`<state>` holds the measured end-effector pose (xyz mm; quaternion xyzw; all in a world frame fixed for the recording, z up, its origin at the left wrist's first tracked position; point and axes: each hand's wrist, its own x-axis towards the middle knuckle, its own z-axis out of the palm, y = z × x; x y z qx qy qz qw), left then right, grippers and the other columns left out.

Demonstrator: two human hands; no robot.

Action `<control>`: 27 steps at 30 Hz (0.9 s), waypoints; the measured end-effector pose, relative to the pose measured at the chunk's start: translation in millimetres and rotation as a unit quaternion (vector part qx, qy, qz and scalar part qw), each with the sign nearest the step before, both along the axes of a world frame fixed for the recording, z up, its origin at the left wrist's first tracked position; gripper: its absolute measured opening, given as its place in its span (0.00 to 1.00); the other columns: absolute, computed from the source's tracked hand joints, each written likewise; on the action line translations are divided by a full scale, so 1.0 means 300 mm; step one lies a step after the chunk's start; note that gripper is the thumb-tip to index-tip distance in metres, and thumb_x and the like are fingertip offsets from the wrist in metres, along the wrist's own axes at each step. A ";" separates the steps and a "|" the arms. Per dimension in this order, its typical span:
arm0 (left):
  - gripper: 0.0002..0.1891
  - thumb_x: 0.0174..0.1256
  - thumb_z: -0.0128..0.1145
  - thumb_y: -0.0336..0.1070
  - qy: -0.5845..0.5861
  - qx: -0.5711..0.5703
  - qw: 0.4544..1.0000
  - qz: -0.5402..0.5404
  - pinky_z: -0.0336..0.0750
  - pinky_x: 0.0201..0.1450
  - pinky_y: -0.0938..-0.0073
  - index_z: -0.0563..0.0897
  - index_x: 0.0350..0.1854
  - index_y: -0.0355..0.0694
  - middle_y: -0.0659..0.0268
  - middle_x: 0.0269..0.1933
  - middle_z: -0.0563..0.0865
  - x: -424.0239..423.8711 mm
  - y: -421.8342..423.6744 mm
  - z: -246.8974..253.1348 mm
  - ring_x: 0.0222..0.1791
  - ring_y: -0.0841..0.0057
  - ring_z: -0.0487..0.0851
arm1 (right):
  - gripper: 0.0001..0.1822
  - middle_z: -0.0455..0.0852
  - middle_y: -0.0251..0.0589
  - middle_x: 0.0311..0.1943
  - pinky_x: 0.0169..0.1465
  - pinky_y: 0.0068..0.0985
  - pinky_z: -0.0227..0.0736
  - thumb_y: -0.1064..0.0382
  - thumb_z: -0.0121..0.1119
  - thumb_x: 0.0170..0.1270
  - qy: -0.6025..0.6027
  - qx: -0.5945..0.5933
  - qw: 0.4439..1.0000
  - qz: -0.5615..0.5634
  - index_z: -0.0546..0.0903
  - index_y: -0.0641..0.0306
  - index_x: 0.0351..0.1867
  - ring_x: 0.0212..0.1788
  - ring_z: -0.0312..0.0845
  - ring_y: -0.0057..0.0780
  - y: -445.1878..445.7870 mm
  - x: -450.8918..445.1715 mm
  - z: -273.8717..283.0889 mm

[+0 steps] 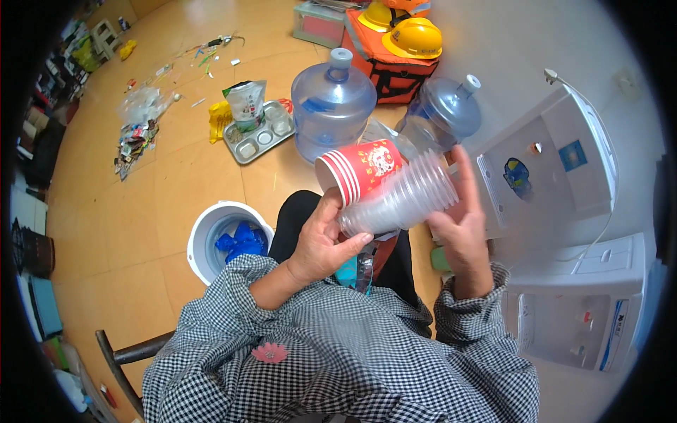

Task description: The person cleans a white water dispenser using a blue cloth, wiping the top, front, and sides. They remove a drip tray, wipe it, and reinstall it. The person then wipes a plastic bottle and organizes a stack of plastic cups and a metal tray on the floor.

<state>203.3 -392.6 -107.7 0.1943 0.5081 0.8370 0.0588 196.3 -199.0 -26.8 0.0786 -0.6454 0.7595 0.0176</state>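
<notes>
My left hand [312, 243] grips a nested stack of clear plastic cups [396, 198] near their bases. Behind these, a stack of red printed paper cups [370, 161] lies alongside in the same grasp, its rims facing left. My right hand [465, 222] is at the rim end of the clear stack, fingers apart and index finger raised; the thumb is close to the lowest rim, and whether it touches is unclear. Both stacks are tilted above my lap. Below the hands, a turquoise and clear plastic wrapper [355, 272] shows between my legs, partly hidden.
A white bucket [195, 246] with blue plastic inside stands at left. Large water jugs [333, 111] are ahead, beside a metal compartment tray [259, 145] bearing a pouch. An orange bag [391, 76] carries yellow helmets. White water dispensers [587, 264] flank my right; litter [137, 143] lies on the floor.
</notes>
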 end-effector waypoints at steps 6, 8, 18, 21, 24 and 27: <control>0.28 0.62 0.55 0.24 -0.048 0.022 0.999 0.014 0.69 0.61 0.68 0.59 0.63 0.32 0.56 0.59 0.72 0.010 -0.030 0.007 0.59 0.69 0.73 | 0.40 0.74 0.42 0.55 0.59 0.28 0.67 0.69 0.69 0.48 -0.022 0.057 0.997 -0.038 0.65 0.64 0.65 0.55 0.72 0.31 -0.009 -0.027 0.018; 0.22 0.64 0.54 0.26 -0.119 0.011 0.991 0.054 0.73 0.57 0.71 0.63 0.59 0.33 0.57 0.54 0.76 0.010 -0.031 -0.001 0.54 0.73 0.77 | 0.37 0.74 0.42 0.54 0.59 0.29 0.68 0.70 0.64 0.51 0.015 -0.016 0.997 -0.072 0.64 0.66 0.65 0.54 0.73 0.32 0.050 -0.051 0.044; 0.10 0.52 0.63 0.25 0.233 -0.344 0.892 0.179 0.78 0.30 0.74 0.77 0.36 0.34 0.58 0.33 0.81 0.015 -0.002 0.080 0.27 0.69 0.84 | 0.43 0.77 0.46 0.52 0.52 0.25 0.74 0.64 0.72 0.45 0.204 0.284 0.934 0.078 0.64 0.64 0.65 0.53 0.76 0.31 -0.074 -0.117 0.227; 0.10 0.50 0.63 0.26 0.234 -0.318 0.902 0.176 0.78 0.30 0.71 0.77 0.34 0.35 0.58 0.32 0.80 0.020 -0.010 0.042 0.27 0.64 0.83 | 0.43 0.77 0.46 0.52 0.51 0.26 0.74 0.63 0.73 0.44 0.195 0.359 0.907 0.102 0.65 0.64 0.64 0.53 0.76 0.32 -0.090 -0.140 0.219; 0.09 0.49 0.64 0.26 0.259 -0.355 0.873 0.211 0.78 0.31 0.72 0.79 0.34 0.35 0.60 0.33 0.79 0.028 -0.011 0.046 0.30 0.65 0.83 | 0.42 0.76 0.47 0.53 0.52 0.27 0.74 0.65 0.72 0.45 0.145 0.339 0.926 0.087 0.64 0.65 0.64 0.52 0.76 0.32 -0.091 -0.138 0.198; 0.10 0.48 0.65 0.27 0.295 -0.327 0.864 0.243 0.79 0.32 0.72 0.80 0.34 0.35 0.61 0.39 0.78 0.014 -0.002 0.011 0.30 0.66 0.83 | 0.41 0.76 0.47 0.52 0.52 0.28 0.74 0.66 0.70 0.46 0.098 0.317 0.941 0.072 0.64 0.64 0.64 0.52 0.76 0.33 -0.095 -0.137 0.159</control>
